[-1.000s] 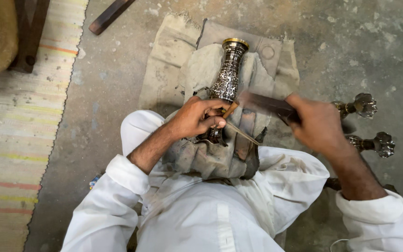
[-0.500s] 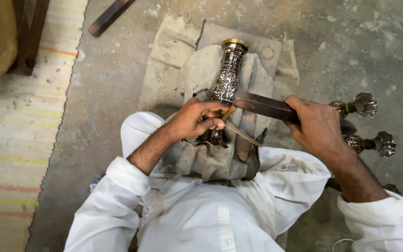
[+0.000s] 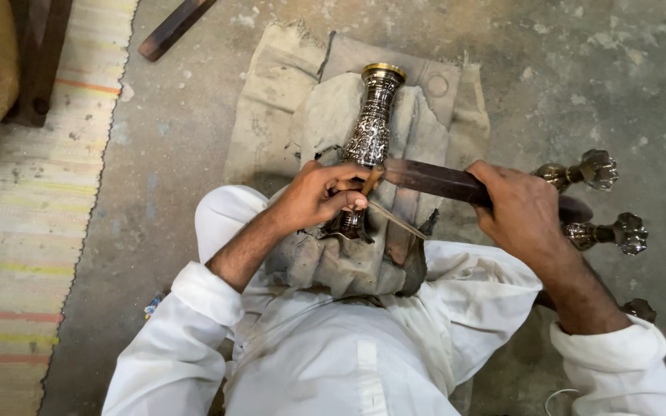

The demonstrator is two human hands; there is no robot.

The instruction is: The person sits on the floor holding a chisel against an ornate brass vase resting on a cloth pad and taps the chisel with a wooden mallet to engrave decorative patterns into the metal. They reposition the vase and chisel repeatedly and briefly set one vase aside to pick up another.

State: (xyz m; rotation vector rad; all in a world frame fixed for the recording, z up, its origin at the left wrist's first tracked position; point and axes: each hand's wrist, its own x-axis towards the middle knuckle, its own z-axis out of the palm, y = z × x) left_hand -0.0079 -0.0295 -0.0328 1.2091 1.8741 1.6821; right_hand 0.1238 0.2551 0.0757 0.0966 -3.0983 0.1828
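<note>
An engraved metal vase [image 3: 371, 131] with a brass rim lies on grey cloth padding [image 3: 325, 108] over my lap, its mouth pointing away from me. My left hand [image 3: 321, 196] is closed on a thin chisel [image 3: 369, 183] whose tip rests on the vase's lower body. My right hand [image 3: 522, 208] grips a dark wooden mallet stick [image 3: 433, 179], its end right at the chisel's head. The vase's base is partly hidden behind my left hand.
Two ornate metal pieces [image 3: 591, 169] [image 3: 618, 233] lie on the concrete floor to my right, a third [image 3: 640, 310] by my right sleeve. A striped mat [image 3: 25, 231] runs along the left, with a dark wooden leg [image 3: 36, 62] and a wooden bar [image 3: 173, 29] beyond.
The mallet stick in my right hand has shifted slightly toward the chisel head. My left hand and the vase stay in place.
</note>
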